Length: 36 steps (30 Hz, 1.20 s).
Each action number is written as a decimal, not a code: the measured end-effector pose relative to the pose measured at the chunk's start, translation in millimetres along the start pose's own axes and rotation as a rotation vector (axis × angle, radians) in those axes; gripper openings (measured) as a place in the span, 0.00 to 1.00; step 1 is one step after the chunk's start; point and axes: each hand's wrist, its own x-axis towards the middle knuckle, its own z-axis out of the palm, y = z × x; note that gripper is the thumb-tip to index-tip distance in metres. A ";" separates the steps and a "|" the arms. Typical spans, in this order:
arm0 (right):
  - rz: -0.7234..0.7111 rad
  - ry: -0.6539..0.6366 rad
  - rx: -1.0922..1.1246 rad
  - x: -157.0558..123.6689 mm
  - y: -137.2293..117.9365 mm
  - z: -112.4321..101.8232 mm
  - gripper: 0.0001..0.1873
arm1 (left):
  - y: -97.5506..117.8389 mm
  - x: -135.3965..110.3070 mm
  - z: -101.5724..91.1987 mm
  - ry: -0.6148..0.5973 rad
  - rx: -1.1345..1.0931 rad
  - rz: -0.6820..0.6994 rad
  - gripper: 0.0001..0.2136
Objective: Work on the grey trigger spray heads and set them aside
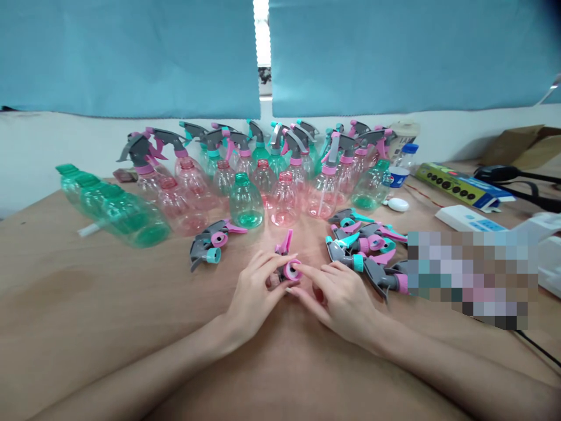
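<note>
**A:** What has the left hand (256, 286) got?

**B:** It is closed around a spray head (287, 266), fingers curled over the grey body, with the wrist resting on the table (87, 304). The right hand (339, 295) meets it from the other side. Its forefinger and thumb look pinched narrow on the pink collar (292, 270).

**A:** Why both hands on so small a part?

**B:** I'd judge one steadies the body while the other works the collar. With both wrists down on the wood, neither hand has to carry any weight.

**A:** How does it look?

**B:** Grey body, pink ring collar turned toward the person, and a pink trigger (287, 240) sticking up beyond the fingertips. I cannot tell whether a tube hangs from it.

**A:** And around it?

**B:** Just right of the right hand is a heap of loose spray heads (359, 245), close by, I'd guess for easy reach. A pair of spray heads (210, 242) lies left of the left hand and a little beyond it. Past the fingertips stand an open green bottle (246, 202) and an open pink bottle (284, 204). Farther back is a row of capped bottles (302, 158). Well off to the left lie stacked green bottles (114, 204).
</note>
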 end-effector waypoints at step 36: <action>0.194 -0.179 -0.338 -34.6 72.0 -54.9 0.15 | 2.2 3.3 -2.7 -0.070 0.002 -0.077 0.12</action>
